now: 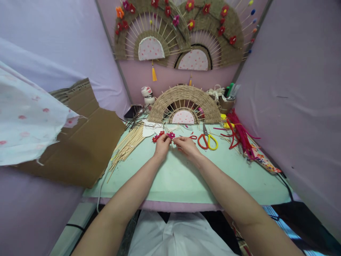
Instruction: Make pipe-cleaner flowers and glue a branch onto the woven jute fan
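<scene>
Close together over the mint-green tabletop (173, 185), both hands have their fingers pinched. My left hand (162, 146) grips a small magenta flower (171, 135) that looks made of fuzzy stem. My right hand (188, 147) is right beside it, thumb and forefinger together; whatever they hold is too small to make out. More red flowers (158, 136) lie just beyond my left fingers. Past my right hand are scissors (205, 138) with one red and one yellow handle. A smaller red-handled tool (193, 137) is partly behind that hand.
A woven half-round fan (183, 94) stands at the back. Thin sticks (128, 142) lie left, near a cardboard sheet (80, 142) and dotted cloth (29, 117). Magenta and red fuzzy stems (241, 133) are piled right. Flowered fans (213, 21) hang on the back wall.
</scene>
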